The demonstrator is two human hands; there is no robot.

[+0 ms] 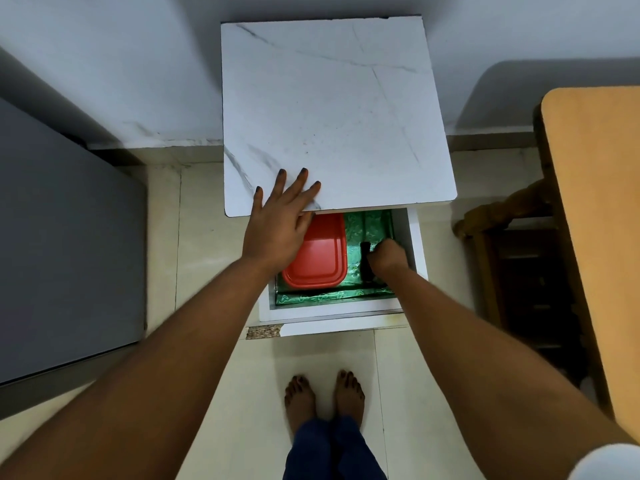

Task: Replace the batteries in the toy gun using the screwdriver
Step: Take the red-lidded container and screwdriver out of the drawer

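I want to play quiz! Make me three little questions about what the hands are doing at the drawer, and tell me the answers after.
1. True or false: the left hand lies flat on the front edge of the white marble-look tabletop.
2. What colour is the lid lying in the open drawer? A) blue B) red C) yellow
3. Fill in: the right hand is closed around a ______-coloured object inside the drawer.

Key
1. True; the fingers spread out on the top.
2. B, red; it sits on a green patterned liner.
3. Dark. Only part of the object shows, so what it is cannot be told.
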